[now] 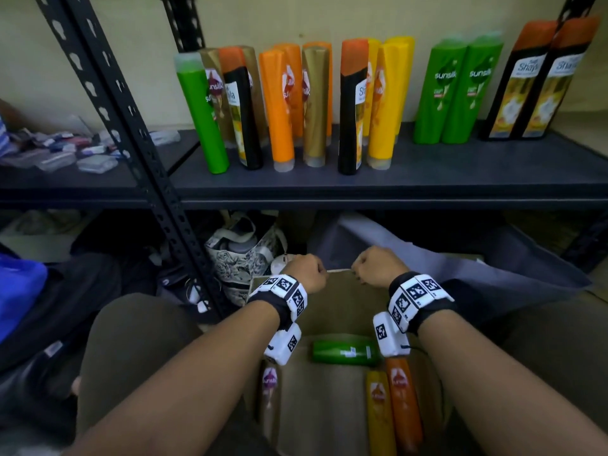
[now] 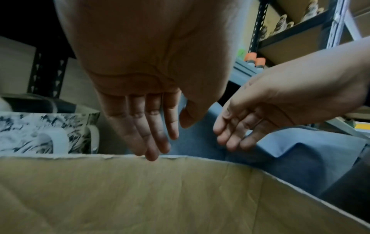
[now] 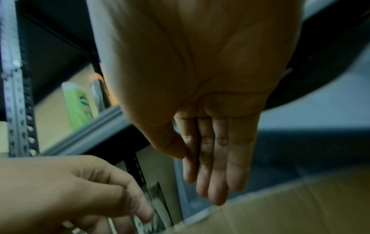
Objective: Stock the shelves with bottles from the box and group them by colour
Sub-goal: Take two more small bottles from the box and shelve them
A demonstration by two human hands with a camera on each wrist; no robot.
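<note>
An open cardboard box (image 1: 339, 274) lies between my knees, below the shelf (image 1: 427, 179). A green bottle (image 1: 345, 352), a yellow one (image 1: 380, 413), an orange one (image 1: 403, 403) and a gold one (image 1: 270, 390) lie in it. My left hand (image 1: 304, 269) hangs at the far rim (image 2: 80, 156), its straight fingers (image 2: 152, 152) touching the edge. My right hand (image 1: 378, 266) hovers beside it with straight fingers (image 3: 218, 182) just above the rim, holding nothing. On the shelf stand mixed green, gold, black, orange and yellow bottles (image 1: 283, 106), then two green (image 1: 457, 90) and two black (image 1: 539, 80).
A black perforated upright (image 1: 131, 126) slants down the left. A patterned bag (image 1: 243, 255) sits left of the box, with grey fabric (image 1: 460, 268) behind and to the right of it. Small plastic cases (image 1: 82, 156) lie on the left shelf. A blue object (image 1: 19, 287) is at far left.
</note>
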